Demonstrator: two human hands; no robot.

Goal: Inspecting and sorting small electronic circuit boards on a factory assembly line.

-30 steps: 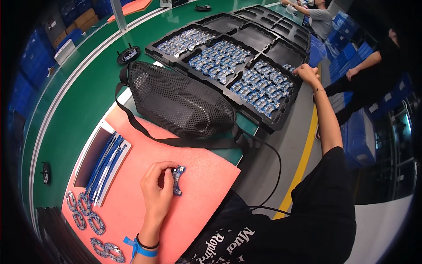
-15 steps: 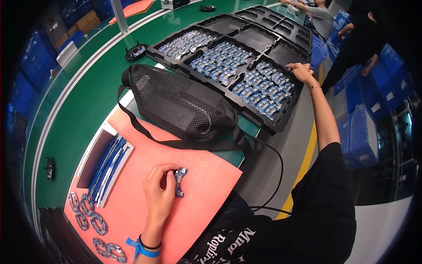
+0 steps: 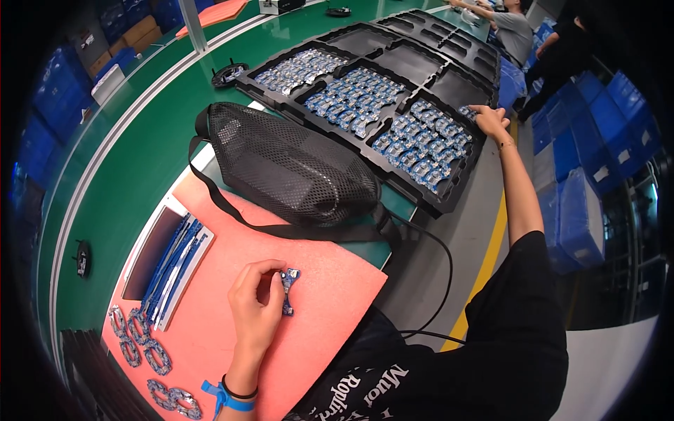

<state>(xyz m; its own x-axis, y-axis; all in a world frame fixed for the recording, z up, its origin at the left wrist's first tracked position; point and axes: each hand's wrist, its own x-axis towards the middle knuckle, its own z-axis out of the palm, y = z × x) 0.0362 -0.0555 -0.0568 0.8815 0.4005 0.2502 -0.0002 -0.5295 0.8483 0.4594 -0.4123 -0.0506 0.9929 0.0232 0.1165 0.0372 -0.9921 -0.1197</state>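
Observation:
Above the pink foam mat [image 3: 330,281], my left hand [image 3: 254,302] pinches a small curved blue circuit board [image 3: 291,281] between thumb and fingers. My right arm reaches out to the far right edge of the black compartment tray [image 3: 435,203]. There my right hand [image 3: 493,122] has its fingers closed on another small blue circuit board [image 3: 467,111], just past the nearest filled compartment. Rows of similar boards [image 3: 421,140] fill three compartments of the tray; the compartments behind them show bare black plastic.
A black mesh bag [image 3: 288,161] with a strap lies between mat and tray. On the mat's left are a white holder with blue strips [image 3: 172,270] and several ring-shaped board pairs [image 3: 158,358]. A green conveyor [image 3: 119,189] carries round black items [image 3: 228,74]. Two people stand beyond the tray.
My right hand has shifted slightly right, and a board now shows at its fingertips. The round black items moved farther along the conveyor. The dark-clothed person moved away. My left hand stays put.

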